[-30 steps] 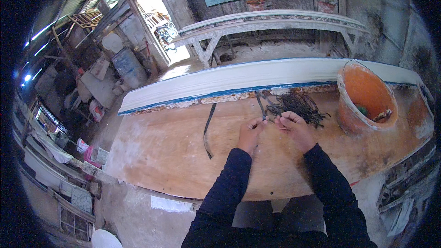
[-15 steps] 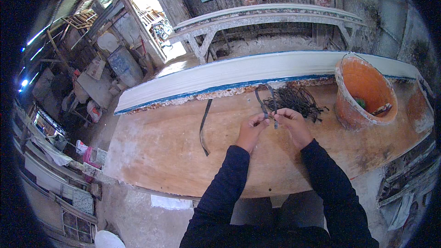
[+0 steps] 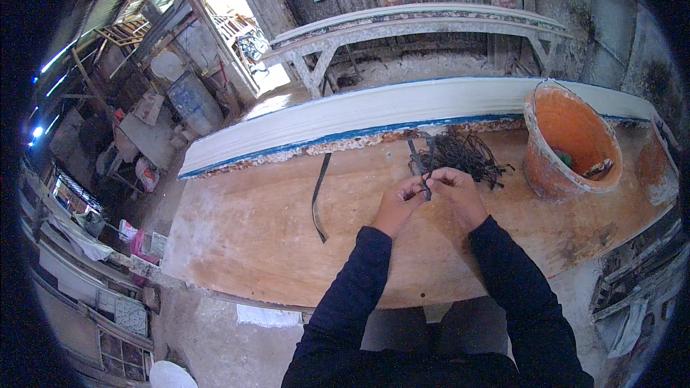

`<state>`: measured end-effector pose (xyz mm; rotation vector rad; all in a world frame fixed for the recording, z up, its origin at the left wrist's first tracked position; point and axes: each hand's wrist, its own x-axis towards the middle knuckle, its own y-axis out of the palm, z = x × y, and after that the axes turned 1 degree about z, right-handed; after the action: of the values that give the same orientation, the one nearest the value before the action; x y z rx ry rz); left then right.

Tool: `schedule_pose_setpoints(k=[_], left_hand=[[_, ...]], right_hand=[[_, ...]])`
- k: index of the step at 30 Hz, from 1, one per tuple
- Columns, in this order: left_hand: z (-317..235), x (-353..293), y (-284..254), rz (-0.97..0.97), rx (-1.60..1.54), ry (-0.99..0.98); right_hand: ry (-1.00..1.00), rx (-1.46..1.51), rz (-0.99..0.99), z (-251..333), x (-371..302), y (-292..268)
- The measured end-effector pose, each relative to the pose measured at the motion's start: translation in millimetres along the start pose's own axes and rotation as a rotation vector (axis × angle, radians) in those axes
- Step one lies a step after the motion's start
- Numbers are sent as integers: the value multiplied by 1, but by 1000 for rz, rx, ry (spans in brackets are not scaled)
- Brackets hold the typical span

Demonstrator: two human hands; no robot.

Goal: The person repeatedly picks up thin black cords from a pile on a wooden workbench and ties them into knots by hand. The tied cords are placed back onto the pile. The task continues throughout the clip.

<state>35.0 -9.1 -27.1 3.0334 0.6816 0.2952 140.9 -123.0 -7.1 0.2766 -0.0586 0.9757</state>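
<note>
My left hand (image 3: 397,205) and my right hand (image 3: 461,198) meet over the wooden board (image 3: 251,237), fingertips pinched together. Between them they grip a thin black strap (image 3: 415,156), which runs back to the lower edge of a long white moulding (image 3: 359,109) with a blue stripe. Its short end pokes out below the fingers; exactly how it is twisted there is hidden. Just beyond my right hand lies a tangled heap of black cords (image 3: 471,156). A second black strap (image 3: 318,197) hangs from the moulding onto the board, left of my hands.
An orange bucket (image 3: 571,136), smeared with white and holding a few items, leans at the right of the board. Behind the moulding stands a whitish bench (image 3: 417,31) with long pieces on it. A blue drum (image 3: 194,103) and clutter fill the far left.
My fingertips have drawn closer together around the strap, and my left hand has shifted slightly right. The strap's two parts now cross or overlap at my fingers.
</note>
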Motion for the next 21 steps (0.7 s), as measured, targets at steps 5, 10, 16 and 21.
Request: schedule_pose_setpoints(k=[5,10,16,21], left_hand=[[-6,0,0,55,17,1],[-3,0,-1,96,11,15],[-9,-5,2,-90,51,-75],[-23,-6,2,-101,66,-113]], right_hand=[[-17,-25,-17,4,-2,3],[-9,-23,-35,6,-3,5],[-85,-48,-34,-2,0,2],[-62,-83,-44,-1,0,6]])
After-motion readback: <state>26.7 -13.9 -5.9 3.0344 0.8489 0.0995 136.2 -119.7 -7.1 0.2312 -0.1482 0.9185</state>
